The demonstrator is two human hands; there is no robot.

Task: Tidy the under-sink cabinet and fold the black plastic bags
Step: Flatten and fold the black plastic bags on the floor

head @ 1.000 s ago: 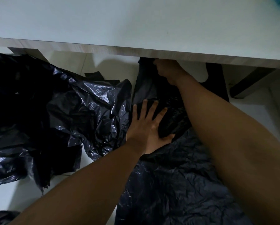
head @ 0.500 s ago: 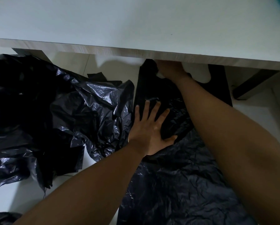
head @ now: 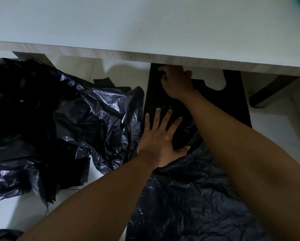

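Note:
A black plastic bag lies spread flat on the white floor, its two handles pointing away from me under a white tabletop edge. My left hand presses flat on the bag's middle, fingers spread. My right hand reaches to the bag's far left handle, fingers curled on the plastic near the table edge. A crumpled heap of black plastic bags lies to the left.
The white tabletop with a wood-grain edge overhangs the far end of the bag. A dark table leg stands at the right. White floor tile shows beside the heap. Another black bag scrap sits at the bottom left corner.
My right hand has shifted slightly nearer along the bag's left handle, out from under the table edge. My left hand stays pressed on the bag.

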